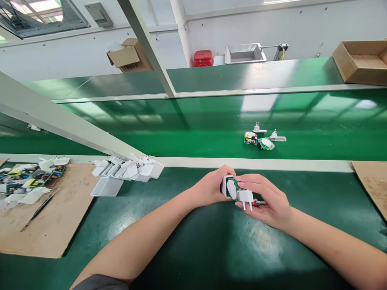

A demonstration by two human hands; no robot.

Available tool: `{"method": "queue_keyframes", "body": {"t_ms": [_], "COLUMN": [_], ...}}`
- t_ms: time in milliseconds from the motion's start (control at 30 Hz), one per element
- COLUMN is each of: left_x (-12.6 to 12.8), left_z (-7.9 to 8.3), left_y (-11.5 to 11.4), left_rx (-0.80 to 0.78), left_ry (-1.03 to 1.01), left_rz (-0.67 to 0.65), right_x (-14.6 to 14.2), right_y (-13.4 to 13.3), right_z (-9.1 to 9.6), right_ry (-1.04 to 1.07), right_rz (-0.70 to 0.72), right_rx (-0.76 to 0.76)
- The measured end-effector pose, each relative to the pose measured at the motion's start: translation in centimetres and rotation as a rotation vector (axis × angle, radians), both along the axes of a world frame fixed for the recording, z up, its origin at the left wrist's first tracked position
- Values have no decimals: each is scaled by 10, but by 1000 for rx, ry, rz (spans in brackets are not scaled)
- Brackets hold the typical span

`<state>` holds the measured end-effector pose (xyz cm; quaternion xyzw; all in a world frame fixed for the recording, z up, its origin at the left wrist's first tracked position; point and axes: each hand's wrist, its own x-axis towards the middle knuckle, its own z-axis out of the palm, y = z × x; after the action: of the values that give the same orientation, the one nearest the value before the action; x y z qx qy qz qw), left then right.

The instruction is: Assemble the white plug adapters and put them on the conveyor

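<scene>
Charger (234, 191) sits gripped between your hands, above the far part of the dark green, faintly glossy surface (193, 251). Your left hand (210, 187) is closed around the smooth white plastic shell (227, 187), while your right hand (267, 199) curls over the other end, beside the flat white two-pin plug (245, 199). Its pins point toward you. Between them shows a green circuit board (236, 189) carrying a white oval dome (231, 189), and a small red component (256, 202) pokes out past your right fingers (256, 181). Beyond the surface's far edge, a pale metal rail (254, 164) borders a shiny green conveyor belt (193, 139). On that belt lie two more green boards (250, 138) and white plug pieces (260, 128), close together. Toward the surface's left end, a worn cardboard sheet (51, 213) carries a jumbled heap of populated boards (27, 177) and a slim dark tool (40, 208). Just right of it, a row of hollow white rectangular shells (127, 169) leans together along the far edge, with one more shell (105, 186) lying nearer you. Another cardboard sheet (373, 181) covers the right corner, its torn-looking edge angled across the green.
</scene>
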<state>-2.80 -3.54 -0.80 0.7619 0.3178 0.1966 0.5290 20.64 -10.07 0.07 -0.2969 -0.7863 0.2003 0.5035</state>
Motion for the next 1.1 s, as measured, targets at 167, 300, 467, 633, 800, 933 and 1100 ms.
{"method": "queue_keyframes", "body": {"t_ms": [167,300,467,633,800,933,1100], "left_x": [0,0,1,3,4,2,-1], "left_z": [-2,-2,0,1,1,-1,-3], "left_y": [0,0,-1,-1,-1,-1,-2], "left_rx": [28,26,26,15,-3,-2,11], "left_ry": [1,11,28,43,15,7,-5], "left_rz": [0,1,7,11,32,14,-5], "right_x": [-1,-1,-3,-4,-4,-5,-4], "right_y": [0,-1,0,2,2,4,6], "right_z": [-1,-2,-3,-2,-2,-4,-1], "right_ry": [-2,-12,-23,-89,-253,-287,-198], "right_rz": [7,14,11,1,-57,-51,-58], "right_rx": [9,10,9,30,20,-13,-62]}}
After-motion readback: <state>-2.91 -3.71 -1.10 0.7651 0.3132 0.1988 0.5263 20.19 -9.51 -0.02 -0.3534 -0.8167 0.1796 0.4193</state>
